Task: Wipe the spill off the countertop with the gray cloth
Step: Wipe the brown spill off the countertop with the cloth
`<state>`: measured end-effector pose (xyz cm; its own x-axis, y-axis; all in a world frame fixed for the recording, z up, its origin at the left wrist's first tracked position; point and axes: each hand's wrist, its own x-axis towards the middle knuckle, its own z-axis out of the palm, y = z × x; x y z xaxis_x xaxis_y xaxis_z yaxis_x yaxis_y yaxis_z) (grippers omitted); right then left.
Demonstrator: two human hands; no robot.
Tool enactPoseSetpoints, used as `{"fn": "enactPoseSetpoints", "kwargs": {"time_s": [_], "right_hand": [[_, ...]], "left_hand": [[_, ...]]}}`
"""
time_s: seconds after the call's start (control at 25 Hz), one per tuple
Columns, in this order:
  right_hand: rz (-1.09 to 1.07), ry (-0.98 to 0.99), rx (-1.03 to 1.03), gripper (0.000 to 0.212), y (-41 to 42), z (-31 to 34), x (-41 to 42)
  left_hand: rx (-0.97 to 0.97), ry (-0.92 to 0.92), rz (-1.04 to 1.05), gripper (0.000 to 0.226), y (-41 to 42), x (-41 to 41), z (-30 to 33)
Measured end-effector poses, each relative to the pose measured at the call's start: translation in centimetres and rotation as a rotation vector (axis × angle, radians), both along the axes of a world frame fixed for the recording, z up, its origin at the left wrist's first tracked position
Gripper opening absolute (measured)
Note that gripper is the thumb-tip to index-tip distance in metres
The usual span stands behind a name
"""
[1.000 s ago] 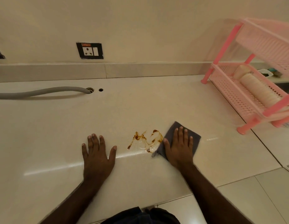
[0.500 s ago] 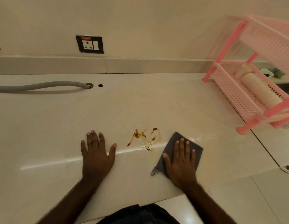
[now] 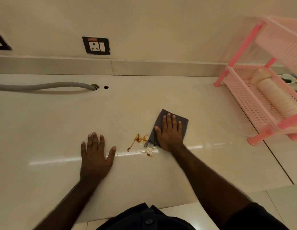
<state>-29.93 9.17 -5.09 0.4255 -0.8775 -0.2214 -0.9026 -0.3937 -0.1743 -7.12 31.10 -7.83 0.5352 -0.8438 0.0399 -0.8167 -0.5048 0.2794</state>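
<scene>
A brown spill (image 3: 139, 142) streaks the cream countertop (image 3: 144, 100) near its front edge, with a thinner smeared patch just below the cloth's near corner. The gray cloth (image 3: 184, 122) lies flat directly right of the spill, its near-left corner touching the brown streaks. My right hand (image 3: 169, 132) presses palm-down on the cloth, fingers spread and pointing away from me. My left hand (image 3: 95, 154) rests flat on the bare counter to the left of the spill, fingers apart, holding nothing.
A pink plastic two-tier rack (image 3: 267, 100) stands on the counter at the right and holds a stack of pale cups. A gray corrugated hose (image 3: 43, 86) runs from the left into a hole near the back wall. A wall socket (image 3: 96, 46) sits above.
My right hand slid the cloth away from me and onto the right edge of the spill, leaving that part smeared and thinner. My left hand stayed put.
</scene>
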Motion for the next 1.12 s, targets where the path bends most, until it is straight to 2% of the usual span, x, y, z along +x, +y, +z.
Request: {"fn": "enactPoseSetpoints", "kwargs": {"time_s": [0.08,0.32,0.44,0.56,0.64,0.72,0.84,1.0,1.12], "right_hand": [[0.113,-0.002,0.006,0.079,1.1,-0.3,-1.8],[0.401,-0.027,-0.017,0.078,7.1,-1.5,-14.0],[0.274,-0.008,0.015,0.086,3.9,-1.4,-14.9],[0.062,0.002,-0.013,0.090,-0.5,-1.1,-9.4],[0.079,-0.009,-0.017,0.087,-1.3,-1.1,-5.5],[0.205,-0.044,-0.036,0.085,-0.1,-1.5,-4.3],[0.332,-0.072,-0.089,0.081,3.0,-2.2,-8.4],[0.094,-0.037,-0.088,0.083,5.9,-1.9,-14.6],[0.031,-0.017,-0.089,0.086,9.8,-1.9,-13.1]], "left_hand": [[-0.001,-0.003,0.002,0.086,-0.1,0.1,-0.1],[-0.009,-0.025,0.009,0.085,-0.1,0.5,-1.5],[-0.048,-0.040,0.019,0.083,-0.1,0.4,-1.7],[-0.046,-0.035,0.026,0.083,-0.2,0.4,-1.6],[-0.042,-0.035,0.032,0.082,-0.1,0.4,-1.6],[-0.037,-0.023,0.033,0.083,-0.2,0.5,-1.5],[-0.041,-0.014,0.034,0.084,-0.2,0.5,-1.5],[-0.052,-0.014,0.037,0.084,-0.1,0.4,-1.6],[-0.064,-0.023,0.040,0.083,-0.2,0.3,-1.5]]}}
